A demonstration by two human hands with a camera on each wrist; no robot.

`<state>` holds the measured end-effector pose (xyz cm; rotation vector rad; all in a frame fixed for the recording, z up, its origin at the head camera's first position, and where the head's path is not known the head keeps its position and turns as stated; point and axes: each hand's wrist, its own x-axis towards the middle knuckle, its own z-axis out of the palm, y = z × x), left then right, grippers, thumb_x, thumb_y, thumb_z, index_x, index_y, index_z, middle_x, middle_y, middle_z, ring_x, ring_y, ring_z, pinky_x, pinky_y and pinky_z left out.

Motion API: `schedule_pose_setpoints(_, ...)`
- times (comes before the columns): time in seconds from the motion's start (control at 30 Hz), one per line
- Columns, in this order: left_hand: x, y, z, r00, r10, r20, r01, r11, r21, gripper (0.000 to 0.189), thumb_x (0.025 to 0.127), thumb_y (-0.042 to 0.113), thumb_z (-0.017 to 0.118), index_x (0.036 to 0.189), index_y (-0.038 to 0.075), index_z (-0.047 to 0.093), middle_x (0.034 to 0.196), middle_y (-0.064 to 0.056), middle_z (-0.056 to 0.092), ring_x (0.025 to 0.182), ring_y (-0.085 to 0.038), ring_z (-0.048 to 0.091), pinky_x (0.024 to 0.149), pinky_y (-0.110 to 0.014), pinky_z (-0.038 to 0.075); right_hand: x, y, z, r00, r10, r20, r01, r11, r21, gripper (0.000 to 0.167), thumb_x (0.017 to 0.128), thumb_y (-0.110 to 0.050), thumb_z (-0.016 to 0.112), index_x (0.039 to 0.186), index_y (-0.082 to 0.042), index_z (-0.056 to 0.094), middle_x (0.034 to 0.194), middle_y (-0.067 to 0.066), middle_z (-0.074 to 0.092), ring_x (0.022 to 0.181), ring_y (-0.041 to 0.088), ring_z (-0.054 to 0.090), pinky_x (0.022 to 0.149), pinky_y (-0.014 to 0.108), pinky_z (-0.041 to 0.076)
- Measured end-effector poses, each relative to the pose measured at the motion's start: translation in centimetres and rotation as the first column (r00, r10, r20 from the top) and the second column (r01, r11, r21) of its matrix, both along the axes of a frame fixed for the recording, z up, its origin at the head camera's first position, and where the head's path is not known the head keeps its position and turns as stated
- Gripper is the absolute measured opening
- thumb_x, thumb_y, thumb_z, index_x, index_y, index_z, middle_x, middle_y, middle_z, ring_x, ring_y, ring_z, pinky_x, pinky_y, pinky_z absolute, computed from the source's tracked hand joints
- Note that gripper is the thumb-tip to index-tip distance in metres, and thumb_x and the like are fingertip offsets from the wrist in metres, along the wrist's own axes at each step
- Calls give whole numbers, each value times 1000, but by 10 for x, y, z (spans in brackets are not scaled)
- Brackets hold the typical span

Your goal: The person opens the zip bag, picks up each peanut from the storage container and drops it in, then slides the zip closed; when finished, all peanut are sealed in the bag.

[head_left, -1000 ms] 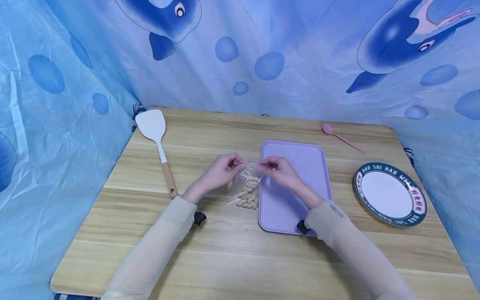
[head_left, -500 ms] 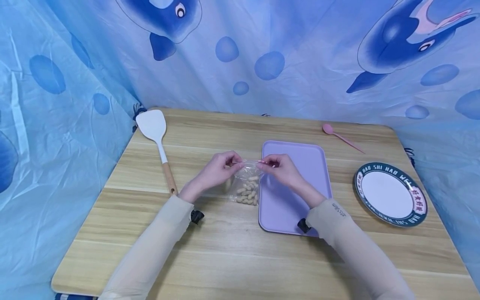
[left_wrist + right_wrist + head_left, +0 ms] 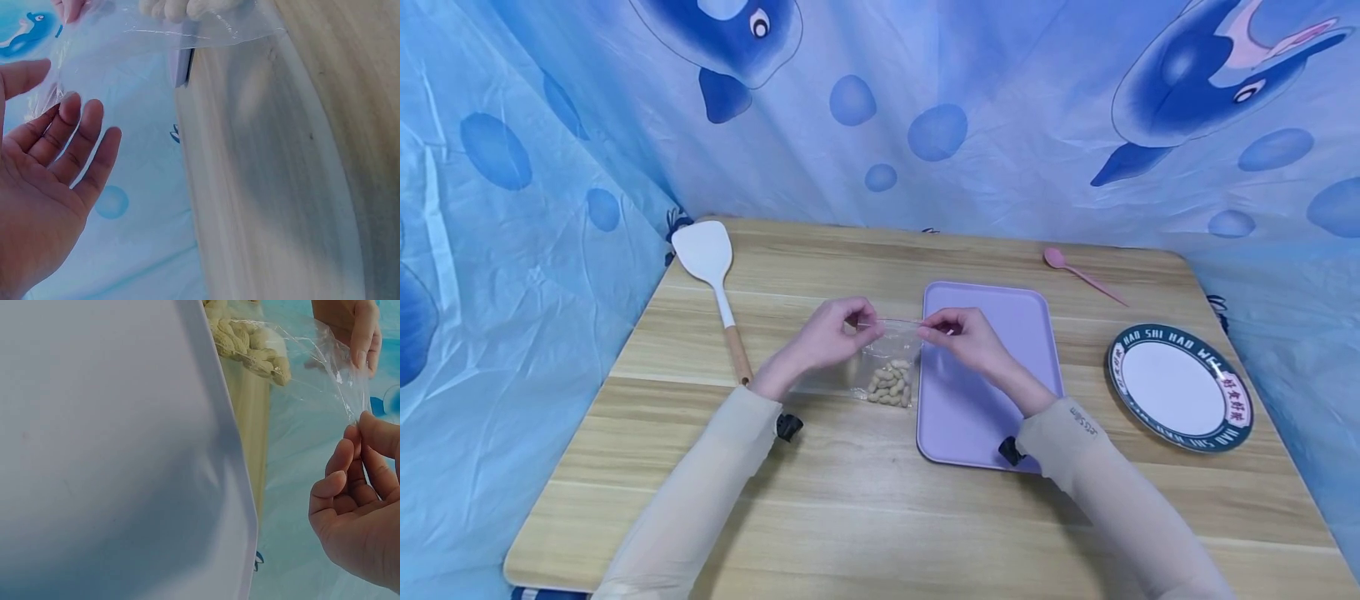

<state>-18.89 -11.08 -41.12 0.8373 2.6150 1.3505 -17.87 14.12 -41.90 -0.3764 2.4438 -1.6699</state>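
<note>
A clear plastic bag (image 3: 883, 346) hangs between both hands, its top edge stretched nearly straight. Unshelled peanuts (image 3: 889, 385) are heaped at its bottom; the right wrist view shows their ridged shells close up. My left hand (image 3: 831, 337) pinches the bag's top left corner between thumb and fingers. At the opposite corner, my right hand (image 3: 973, 342) holds the plastic between thumb and index finger, with its other fingers curled below, as the right wrist view shows. That hand is above the left part of a light purple tray (image 3: 1000, 312). The bag is beside the tray's left edge.
A white spatula (image 3: 703, 250) with a wooden handle lies at the left of the wooden table (image 3: 820, 517). To the right are a round plate (image 3: 1172, 390) with a dark green lettered rim and, farther back, a pink spoon (image 3: 1055, 257). Blue printed curtains (image 3: 895, 75) surround the table.
The left hand has shifted slightly left and away, pulling the bag's top wider and straighter. The peanuts, spread up the bag's right side before, are now bunched at the bottom.
</note>
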Motion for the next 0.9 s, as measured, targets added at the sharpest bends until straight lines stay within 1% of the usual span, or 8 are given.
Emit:
schedule_pose_setpoints(0.13, -1, 4, 6, 1000, 20, 5, -20, 999, -42, 21, 90, 23, 76, 103, 8, 68, 98, -1, 69, 97, -20, 63, 92, -41, 50, 1, 0, 2, 1000, 16, 3, -16, 1000, 3, 15, 92, -9, 71, 101, 4, 73, 90, 7, 70, 75, 16, 59, 64, 23, 48)
schedule_pose_setpoints(0.23, -2, 9, 10, 1000, 12, 1, -12, 998, -59, 28, 88, 25, 78, 108, 7, 68, 104, -2, 69, 101, -20, 62, 95, -40, 49, 1, -1, 2, 1000, 26, -5, -26, 1000, -9, 16, 92, -8, 72, 101, 4, 73, 90, 7, 70, 74, 15, 58, 63, 22, 47)
schedule_pose_setpoints(0.37, -5, 15, 11, 1000, -18, -14, 17, 998, -64, 33, 86, 24, 80, 110, 5, 69, 104, -2, 68, 99, -18, 63, 94, -37, 50, 1, -2, 2, 999, 35, -15, -35, 999, -21, 15, 92, -7, 72, 100, 5, 73, 89, 6, 70, 73, 14, 58, 62, 22, 46)
schedule_pose_setpoints(0.47, -8, 19, 10, 1000, -29, -4, 29, 997, -65, 30, 84, 24, 82, 106, 7, 70, 99, 1, 68, 93, -15, 63, 87, -33, 53, 1, -2, 2, 999, 40, -14, -40, 999, -24, 15, 92, -7, 72, 100, 4, 73, 88, 5, 70, 74, 14, 58, 63, 22, 46)
schedule_pose_setpoints(0.57, -10, 22, 9, 998, -48, 43, 49, 998, -25, 24, 83, 20, 83, 100, 7, 72, 95, 0, 69, 87, -15, 65, 83, -31, 54, 1, -3, 2, 999, 46, -9, -47, 998, -30, 15, 92, -7, 71, 100, 5, 73, 88, 6, 70, 74, 15, 57, 63, 22, 46)
schedule_pose_setpoints(0.73, -14, 25, 1, 985, -95, 145, 80, 991, 111, 17, 82, 7, 82, 95, 0, 73, 91, -7, 70, 83, -20, 67, 81, -30, 56, 2, -3, 1, 998, 62, 2, -62, 997, -36, 15, 92, -7, 71, 101, 5, 73, 88, 7, 69, 76, 18, 58, 65, 23, 47)
schedule_pose_setpoints(0.83, -16, 25, -4, 979, -115, 166, 86, 982, 171, 15, 81, 1, 80, 93, -2, 74, 89, -9, 70, 81, -21, 66, 80, -32, 57, 2, -3, 0, 998, 70, 2, -70, 997, -30, 15, 92, -6, 71, 102, 5, 73, 89, 8, 70, 76, 18, 58, 66, 25, 48)
schedule_pose_setpoints(0.9, -16, 26, -5, 978, -120, 169, 86, 978, 192, 13, 80, -1, 80, 92, -3, 74, 87, -9, 70, 80, -22, 66, 79, -33, 57, 2, -3, -1, 997, 72, 0, -72, 997, -25, 15, 92, -6, 71, 102, 4, 73, 90, 8, 70, 76, 18, 59, 66, 26, 49)
